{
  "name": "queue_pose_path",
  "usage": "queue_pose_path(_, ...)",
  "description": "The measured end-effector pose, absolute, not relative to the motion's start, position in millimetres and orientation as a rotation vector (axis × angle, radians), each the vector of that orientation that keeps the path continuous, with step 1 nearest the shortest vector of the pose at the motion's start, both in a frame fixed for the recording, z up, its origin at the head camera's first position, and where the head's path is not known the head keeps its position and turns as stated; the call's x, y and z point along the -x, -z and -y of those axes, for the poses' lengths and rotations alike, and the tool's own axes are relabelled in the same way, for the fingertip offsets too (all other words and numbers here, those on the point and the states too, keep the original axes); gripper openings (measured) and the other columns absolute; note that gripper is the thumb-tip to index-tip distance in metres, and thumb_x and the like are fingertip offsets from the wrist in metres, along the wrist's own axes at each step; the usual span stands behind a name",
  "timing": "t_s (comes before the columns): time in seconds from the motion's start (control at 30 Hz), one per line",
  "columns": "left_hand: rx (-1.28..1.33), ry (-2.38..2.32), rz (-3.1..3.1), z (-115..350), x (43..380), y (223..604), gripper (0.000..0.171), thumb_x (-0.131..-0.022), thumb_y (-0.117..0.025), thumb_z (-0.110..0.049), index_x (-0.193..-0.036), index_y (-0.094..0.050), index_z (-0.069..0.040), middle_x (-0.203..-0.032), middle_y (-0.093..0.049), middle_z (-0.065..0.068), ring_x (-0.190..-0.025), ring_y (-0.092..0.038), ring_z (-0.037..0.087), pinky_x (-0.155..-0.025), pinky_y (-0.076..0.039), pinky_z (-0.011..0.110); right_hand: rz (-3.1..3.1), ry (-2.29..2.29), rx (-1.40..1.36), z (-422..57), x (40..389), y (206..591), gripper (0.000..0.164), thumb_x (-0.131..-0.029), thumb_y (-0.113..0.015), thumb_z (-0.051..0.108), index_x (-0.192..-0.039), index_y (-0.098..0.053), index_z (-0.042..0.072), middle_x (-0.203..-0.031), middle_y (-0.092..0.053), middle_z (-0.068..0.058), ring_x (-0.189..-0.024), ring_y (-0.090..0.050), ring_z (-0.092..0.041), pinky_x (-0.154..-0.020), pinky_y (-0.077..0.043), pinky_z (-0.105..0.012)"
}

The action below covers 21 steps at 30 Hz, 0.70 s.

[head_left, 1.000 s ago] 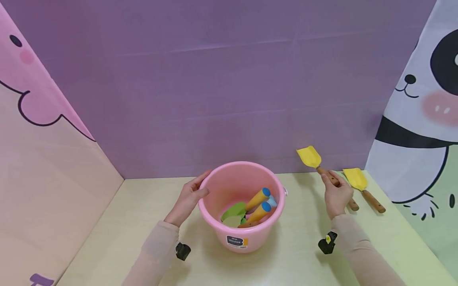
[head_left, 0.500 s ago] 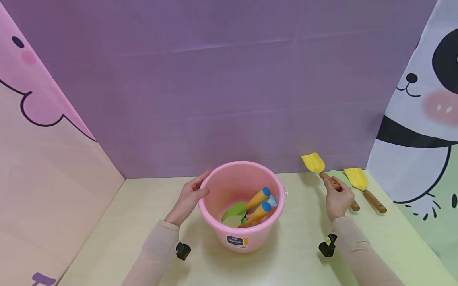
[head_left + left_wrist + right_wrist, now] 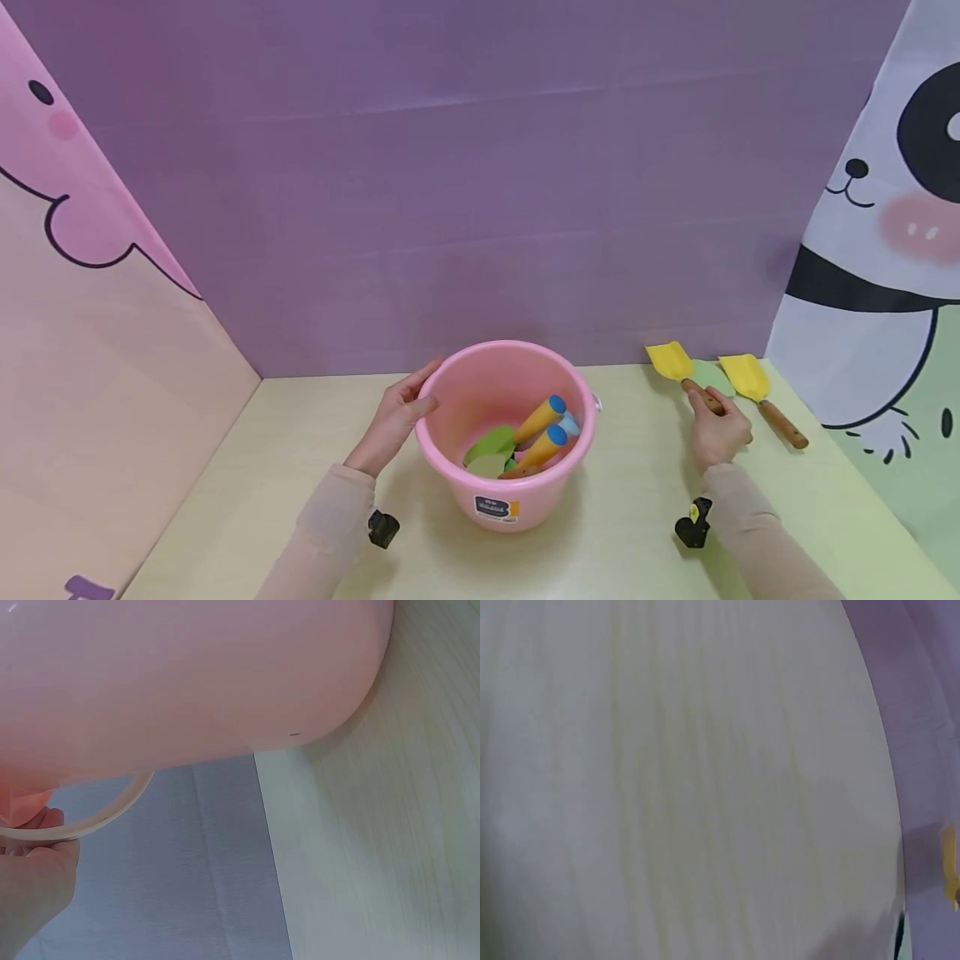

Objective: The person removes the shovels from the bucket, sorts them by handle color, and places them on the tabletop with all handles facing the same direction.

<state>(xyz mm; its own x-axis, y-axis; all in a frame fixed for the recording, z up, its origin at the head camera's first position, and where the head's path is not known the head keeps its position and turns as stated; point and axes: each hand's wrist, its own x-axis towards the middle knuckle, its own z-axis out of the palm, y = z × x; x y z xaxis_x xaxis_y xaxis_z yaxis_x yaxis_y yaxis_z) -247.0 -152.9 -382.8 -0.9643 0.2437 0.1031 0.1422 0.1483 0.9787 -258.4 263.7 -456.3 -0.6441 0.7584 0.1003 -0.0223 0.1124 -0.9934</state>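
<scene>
On table (image 3: 630, 500), ctr: pink bucket (image 3: 543, 500), tools (image 3: 542, 419) inside; L hand (image 3: 396, 421) grips its rim (image 3: 506, 342). To R, nr back wall (image 3: 480, 208): R hand (image 3: 718, 432) pinches yellow shovel (image 3: 675, 365) by hdl (image 3: 693, 389); 2nd yellow shovel (image 3: 752, 387) alongside.

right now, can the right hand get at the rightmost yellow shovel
Probably yes: the right hand is close, with only bare table between it and the handle of the rightmost yellow shovel. But it holds another yellow shovel, which would likely need putting down first.

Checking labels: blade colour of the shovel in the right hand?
Yellow; the shovel blade shows best in the head view.
</scene>
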Motion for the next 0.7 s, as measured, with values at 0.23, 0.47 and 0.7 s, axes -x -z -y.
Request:
queue_pose_path(0.23, -0.392, -1.954, -2.327, 153, 246, 382, 0.054, -0.087, -0.05, -0.009, -0.139, -0.041, -0.021, -0.143, -0.04, 0.002, -0.123, -0.046, 0.024, -0.086, -0.049, 0.022, 1.758, -1.565, 0.704, -266, 258, 466, 0.037, -0.08, -0.069, 0.016, -0.111, -0.064, -0.004, -0.056, -0.046, 0.031, -0.061, -0.045, 0.011, -0.061, -0.037, -0.004)
queue_pose_path(0.47, -0.396, -1.956, -2.326, 154, 245, 381, 0.054, -0.087, -0.049, -0.009, -0.139, -0.041, -0.02, -0.142, -0.041, 0.004, -0.123, -0.046, 0.025, -0.086, -0.049, 0.024, 1.755, -1.525, 0.689, -265, 257, 471, 0.031, -0.079, -0.069, 0.011, -0.105, -0.065, -0.005, -0.055, -0.045, 0.032, -0.059, -0.043, 0.013, -0.06, -0.036, -0.004)
queue_pose_path(0.7, -0.396, -1.95, -2.316, 153, 246, 382, 0.054, -0.087, -0.05, -0.01, -0.139, -0.041, -0.022, -0.143, -0.04, 0.001, -0.125, -0.044, 0.023, -0.087, -0.047, 0.022, 1.766, -1.568, 0.753, -267, 258, 470, 0.036, -0.08, -0.068, 0.015, -0.11, -0.063, -0.004, -0.054, -0.045, 0.032, -0.061, -0.044, 0.012, -0.065, -0.036, -0.006)
